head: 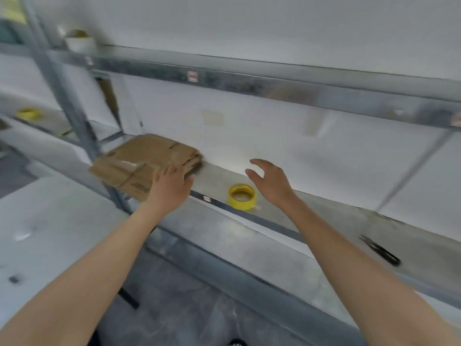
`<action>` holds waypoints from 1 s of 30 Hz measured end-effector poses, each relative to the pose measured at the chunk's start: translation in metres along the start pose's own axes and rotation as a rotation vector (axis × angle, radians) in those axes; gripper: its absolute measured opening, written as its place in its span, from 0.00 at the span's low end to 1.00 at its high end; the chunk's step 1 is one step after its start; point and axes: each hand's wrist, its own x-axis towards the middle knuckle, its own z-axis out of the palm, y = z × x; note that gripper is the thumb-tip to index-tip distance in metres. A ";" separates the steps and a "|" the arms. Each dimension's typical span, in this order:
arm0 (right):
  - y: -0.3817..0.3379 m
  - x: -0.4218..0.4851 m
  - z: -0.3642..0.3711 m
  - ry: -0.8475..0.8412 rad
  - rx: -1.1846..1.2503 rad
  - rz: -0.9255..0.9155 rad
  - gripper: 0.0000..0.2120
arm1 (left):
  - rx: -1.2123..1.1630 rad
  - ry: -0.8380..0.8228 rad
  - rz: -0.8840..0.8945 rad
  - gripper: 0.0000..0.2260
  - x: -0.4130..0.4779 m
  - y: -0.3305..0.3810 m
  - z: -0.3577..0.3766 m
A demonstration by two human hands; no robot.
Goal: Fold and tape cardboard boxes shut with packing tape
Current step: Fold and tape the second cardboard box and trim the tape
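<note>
Left hand [172,186] lies flat on flattened brown cardboard [147,158] overhanging the grey metal shelf [299,221] edge. Right hand [270,181] hovers spread, empty, near the round yellow tape roll [242,197].

Two bare forearms reach toward a metal shelf [324,221] against a white wall. The left hand [172,186] lies flat, fingers straight, on the near right corner of a stack of flattened cardboard boxes [147,161]. The right hand [270,181] hovers above the shelf, fingers loosely spread, holding nothing. A yellow tape roll [242,196] lies flat between the hands, near the shelf's front edge. Black snips [380,250] lie far right. The picture is slightly blurred.
</note>
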 end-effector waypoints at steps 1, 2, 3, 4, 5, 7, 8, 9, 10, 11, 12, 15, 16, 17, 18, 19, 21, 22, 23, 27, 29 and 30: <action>-0.006 0.012 0.015 -0.027 0.018 -0.017 0.19 | 0.017 0.002 -0.035 0.20 0.003 -0.017 -0.001; -0.012 0.024 0.028 -0.053 0.036 -0.033 0.20 | 0.031 0.005 -0.072 0.20 0.007 -0.034 -0.003; -0.018 0.035 0.042 -0.080 0.052 -0.049 0.20 | 0.042 0.009 -0.110 0.20 0.010 -0.049 -0.004; -0.023 0.047 0.054 -0.109 0.064 -0.067 0.21 | 0.048 0.014 -0.145 0.20 0.014 -0.062 -0.007; -0.028 0.059 0.065 -0.135 0.071 -0.086 0.21 | 0.051 0.025 -0.171 0.20 0.018 -0.075 -0.009; -0.037 0.081 0.084 -0.178 0.079 -0.118 0.22 | 0.062 0.052 -0.210 0.20 0.028 -0.097 -0.013; -0.040 0.091 0.093 -0.197 0.087 -0.131 0.22 | 0.065 0.059 -0.229 0.19 0.033 -0.107 -0.014; -0.043 0.101 0.102 -0.217 0.092 -0.143 0.22 | 0.063 0.058 -0.247 0.18 0.037 -0.116 -0.015; -0.045 0.110 0.110 -0.239 0.094 -0.154 0.23 | 0.058 0.053 -0.267 0.17 0.041 -0.123 -0.014; -0.047 0.118 0.119 -0.261 0.095 -0.162 0.23 | 0.054 0.053 -0.283 0.16 0.045 -0.130 -0.014; -0.049 0.126 0.127 -0.285 0.101 -0.166 0.23 | 0.056 0.062 -0.294 0.15 0.048 -0.136 -0.012; -0.054 0.148 0.152 -0.347 0.125 -0.157 0.24 | 0.071 0.084 -0.319 0.12 0.059 -0.154 -0.009; -0.056 0.154 0.161 -0.366 0.123 -0.153 0.25 | 0.070 0.084 -0.325 0.11 0.063 -0.162 -0.007; -0.058 0.160 0.171 -0.385 0.115 -0.145 0.25 | 0.070 0.083 -0.327 0.10 0.067 -0.170 -0.006; -0.059 0.164 0.179 -0.404 0.106 -0.132 0.25 | 0.068 0.085 -0.324 0.10 0.072 -0.179 -0.004; -0.060 0.168 0.188 -0.422 0.099 -0.115 0.26 | 0.067 0.082 -0.321 0.10 0.077 -0.187 -0.002; -0.062 0.177 0.205 -0.447 0.093 -0.074 0.27 | 0.057 0.049 -0.325 0.10 0.091 -0.205 0.001; -0.063 0.181 0.213 -0.446 0.088 -0.051 0.27 | 0.046 0.029 -0.327 0.10 0.099 -0.214 0.003; -0.065 0.186 0.221 -0.437 0.084 -0.025 0.27 | 0.033 0.012 -0.323 0.10 0.109 -0.224 0.005; -0.072 0.200 0.248 -0.363 0.090 0.091 0.28 | 0.023 -0.082 -0.279 0.17 0.157 -0.259 0.010; -0.077 0.204 0.261 -0.307 0.096 0.158 0.28 | 0.040 -0.122 -0.241 0.19 0.185 -0.275 0.011; -0.080 0.205 0.268 -0.276 0.100 0.194 0.28 | 0.040 -0.142 -0.224 0.20 0.197 -0.283 0.012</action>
